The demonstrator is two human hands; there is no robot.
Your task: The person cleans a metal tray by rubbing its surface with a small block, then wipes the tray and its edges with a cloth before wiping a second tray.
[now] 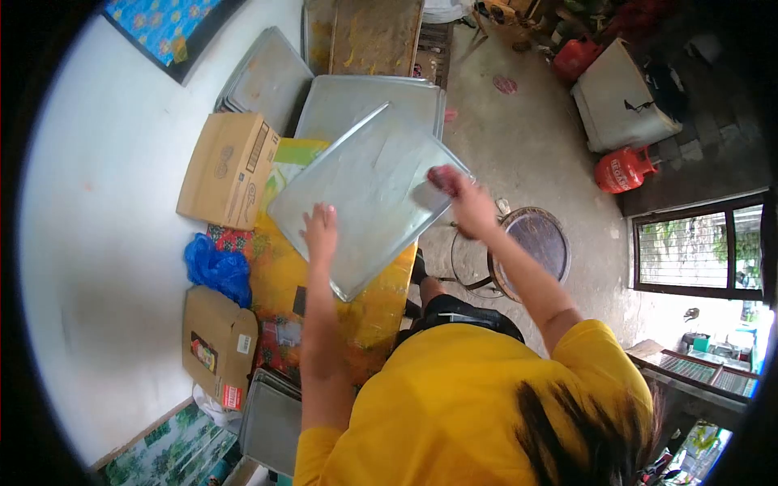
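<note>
A large grey metal baking tray (365,202) lies at an angle over a table with a yellow cover (377,283). My left hand (321,235) rests at the tray's near left side, fingers spread and partly flat on its surface. Over the right edge of the tray, my right hand (472,204) is closed around a dark red, crumpled piece that looks like a rag (443,179); motion blurs it. Pale streaks mark the tray's surface. Behind it is a stack of similar trays (324,109).
Left of the table stand a cardboard box (215,170), a blue plastic bag (217,269) and an opened carton (212,344). More trays (271,425) sit at the lower left. A round stool (531,251) stands to the right, and a red gas cylinder (624,170) farther off.
</note>
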